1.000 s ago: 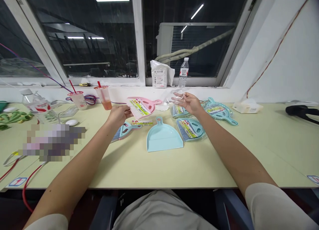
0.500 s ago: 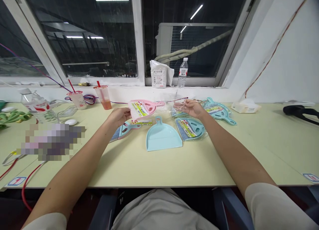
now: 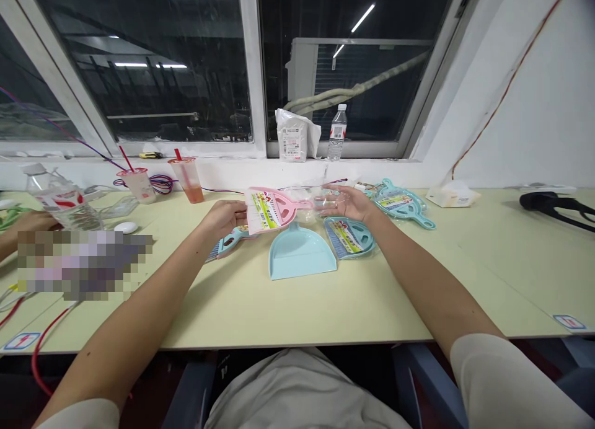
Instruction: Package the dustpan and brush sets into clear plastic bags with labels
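the fingers of the left hand close on the brush-packed end of a pink dustpan, with the fingertips partly hidden behind the pan and its label, so the exact pinch cannot be confirmed. the fingers of the right hand are spread and slightly curved, touching a clear plastic bag that lies between the hands at the pan's handle end. the dustpan is held just above a light blue dustpan lying on the table, and the left wrist is close to a teal hand brush, which is partly covered. the pink pan should handle as a light, stiff plastic piece; take hold at the handle or along the thick rear edge. the bag is likely to be thin, soft and slippery, so pinch it at a seam. just beside the right hand lies a packaged blue dustpan set, with a packaged teal set further right. a co-worker's hand is cut off at the left edge, a pixelated patch obscures that end of the table, and the label print is too small to read.
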The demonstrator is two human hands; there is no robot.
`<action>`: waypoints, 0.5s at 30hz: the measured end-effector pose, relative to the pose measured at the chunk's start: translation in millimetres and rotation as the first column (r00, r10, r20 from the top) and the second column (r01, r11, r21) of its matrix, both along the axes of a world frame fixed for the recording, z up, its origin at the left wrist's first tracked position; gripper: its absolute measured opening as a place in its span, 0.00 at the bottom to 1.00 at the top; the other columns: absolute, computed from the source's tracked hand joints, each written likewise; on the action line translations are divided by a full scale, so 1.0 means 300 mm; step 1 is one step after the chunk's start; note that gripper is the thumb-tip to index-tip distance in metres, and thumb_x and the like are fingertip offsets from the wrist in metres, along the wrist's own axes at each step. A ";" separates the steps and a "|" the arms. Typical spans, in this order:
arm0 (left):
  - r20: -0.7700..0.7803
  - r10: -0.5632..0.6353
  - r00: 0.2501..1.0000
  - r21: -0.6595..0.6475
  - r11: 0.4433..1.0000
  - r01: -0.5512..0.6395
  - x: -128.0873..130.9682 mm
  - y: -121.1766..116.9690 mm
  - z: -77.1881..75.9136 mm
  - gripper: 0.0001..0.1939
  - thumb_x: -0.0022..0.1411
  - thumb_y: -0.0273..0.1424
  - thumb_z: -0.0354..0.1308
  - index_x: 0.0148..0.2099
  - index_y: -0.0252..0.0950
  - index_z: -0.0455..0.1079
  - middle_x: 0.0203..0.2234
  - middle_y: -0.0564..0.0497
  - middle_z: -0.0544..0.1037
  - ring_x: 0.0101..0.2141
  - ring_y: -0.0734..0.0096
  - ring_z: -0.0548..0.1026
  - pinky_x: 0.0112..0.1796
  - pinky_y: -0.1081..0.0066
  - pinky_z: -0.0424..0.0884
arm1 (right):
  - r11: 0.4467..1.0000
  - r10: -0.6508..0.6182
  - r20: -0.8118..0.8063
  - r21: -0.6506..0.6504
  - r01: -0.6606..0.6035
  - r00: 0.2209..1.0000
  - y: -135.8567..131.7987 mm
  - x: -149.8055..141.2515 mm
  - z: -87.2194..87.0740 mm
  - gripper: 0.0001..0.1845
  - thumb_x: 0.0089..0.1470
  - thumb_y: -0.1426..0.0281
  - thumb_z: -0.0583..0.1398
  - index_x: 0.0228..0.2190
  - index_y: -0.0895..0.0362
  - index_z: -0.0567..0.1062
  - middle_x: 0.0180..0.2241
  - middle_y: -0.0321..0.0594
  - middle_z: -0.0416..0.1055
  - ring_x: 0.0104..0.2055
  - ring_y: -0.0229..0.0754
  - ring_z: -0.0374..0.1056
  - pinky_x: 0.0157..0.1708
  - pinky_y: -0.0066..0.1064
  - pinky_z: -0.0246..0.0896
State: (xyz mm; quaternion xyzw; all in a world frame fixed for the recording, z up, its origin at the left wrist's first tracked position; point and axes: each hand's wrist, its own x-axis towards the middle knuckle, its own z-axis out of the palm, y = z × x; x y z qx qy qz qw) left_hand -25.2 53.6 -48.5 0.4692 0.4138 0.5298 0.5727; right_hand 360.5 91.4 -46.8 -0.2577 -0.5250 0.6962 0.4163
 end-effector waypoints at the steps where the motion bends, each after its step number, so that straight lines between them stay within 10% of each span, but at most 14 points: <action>1: 0.001 0.002 1.000 -0.005 1.000 -0.002 0.001 -0.001 0.001 0.13 0.53 0.19 0.61 0.43 0.23 0.77 0.36 0.31 0.82 0.36 0.51 0.83 0.39 0.57 0.81 | 0.999 0.014 0.015 0.030 -0.015 1.000 -0.002 -0.003 0.000 0.26 0.52 0.68 0.63 0.53 0.55 0.67 0.52 0.54 0.75 0.51 0.58 0.75 0.53 0.60 0.65; 7: -0.005 0.021 1.000 0.009 1.000 -0.021 -0.020 0.018 0.000 0.12 0.54 0.21 0.61 0.42 0.23 0.77 0.37 0.30 0.82 0.38 0.52 0.83 0.38 0.61 0.81 | 0.989 0.067 0.042 0.132 -0.072 0.997 -0.010 0.002 -0.017 0.42 0.44 0.82 0.65 0.59 0.49 0.62 0.60 0.49 0.69 0.54 0.54 0.74 0.57 0.60 0.62; 15: -0.002 -0.004 1.000 0.057 0.998 0.004 -0.014 0.016 -0.003 0.13 0.55 0.22 0.61 0.44 0.24 0.77 0.38 0.32 0.82 0.37 0.54 0.83 0.37 0.61 0.81 | 0.982 0.175 0.106 0.057 -0.182 0.979 -0.023 -0.004 -0.016 0.41 0.46 0.77 0.67 0.60 0.50 0.62 0.59 0.51 0.69 0.53 0.55 0.74 0.57 0.59 0.62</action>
